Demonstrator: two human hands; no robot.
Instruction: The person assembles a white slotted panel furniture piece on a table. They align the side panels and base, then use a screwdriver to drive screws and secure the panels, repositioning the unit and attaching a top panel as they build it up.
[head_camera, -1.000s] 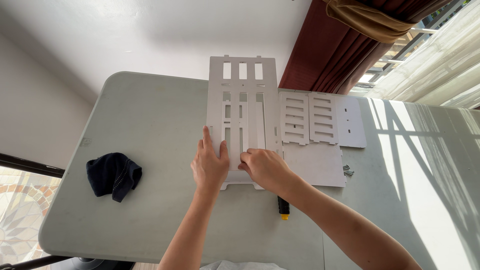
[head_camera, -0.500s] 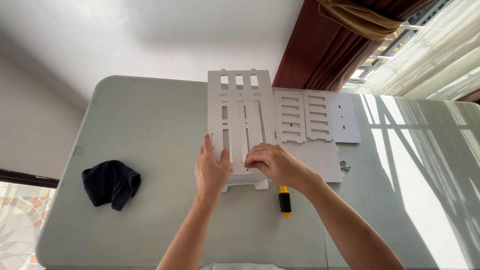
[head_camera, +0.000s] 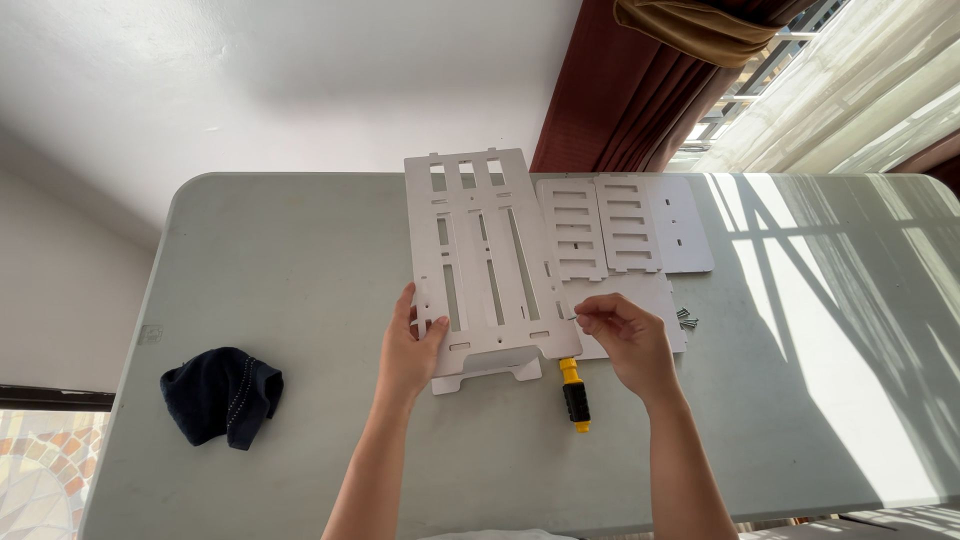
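I am viewing the table (head_camera: 300, 260) from the head camera. The large white slotted panel (head_camera: 485, 260) is lying flat on it, stacked over a second white board whose notched lower edge is showing beneath it.

1. The left hand (head_camera: 408, 345) is resting on the panel's lower left edge. The thumb is lying on the top face and the other fingers are extended along the edge; whether they are curling under it I cannot tell.
2. The right hand (head_camera: 625, 340) is hovering just beside the panel's lower right corner, with thumb and forefinger pinched together. Whether anything small is sitting between them I cannot tell.
3. A yellow-and-black screwdriver (head_camera: 573, 393) is lying on the table between the 2 wrists, just below the panel.
4. Smaller slotted white panels (head_camera: 610, 225) are lying to the right, with a few screws (head_camera: 686, 319) near them.
5. A dark cloth (head_camera: 222, 393) is sitting well apart on the left.
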